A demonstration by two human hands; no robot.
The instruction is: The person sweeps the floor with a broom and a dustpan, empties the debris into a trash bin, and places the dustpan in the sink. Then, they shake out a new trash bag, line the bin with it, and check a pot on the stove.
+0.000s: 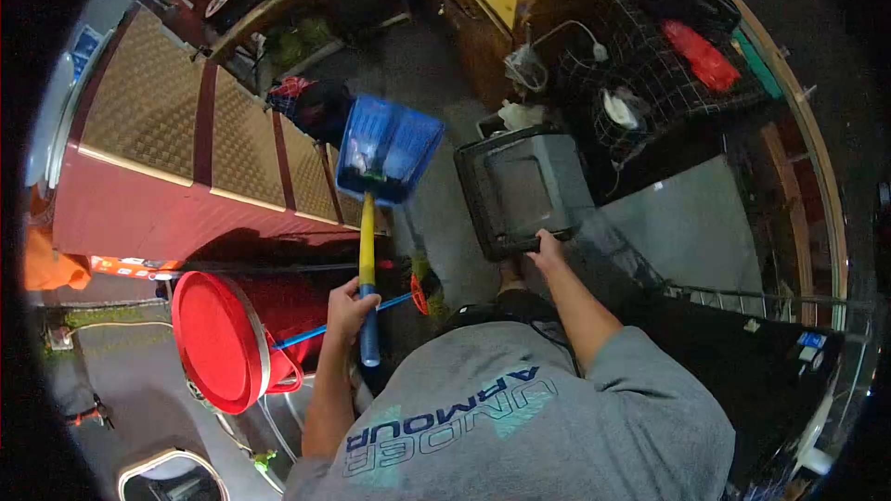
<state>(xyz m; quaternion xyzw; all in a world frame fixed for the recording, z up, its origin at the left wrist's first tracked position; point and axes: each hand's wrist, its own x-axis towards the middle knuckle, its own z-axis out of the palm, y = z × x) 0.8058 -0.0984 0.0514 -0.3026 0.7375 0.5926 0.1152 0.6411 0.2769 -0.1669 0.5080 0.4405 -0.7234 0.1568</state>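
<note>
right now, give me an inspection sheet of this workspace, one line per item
surface: grey floor, bare patch between the two held things
job's things: yellow-and-blue handle leading to a blue plastic scoop; grey-and-black tub
clutter: red drum at left; red bag on a black grid-patterned cover at right
hands: left hand closed around the handle; right hand gripping the tub's near rim
cables: white cable at upper right, ending in a small white block
surroundings: red cabinet with woven panels at left; dim edges, detail hard to tell
</note>
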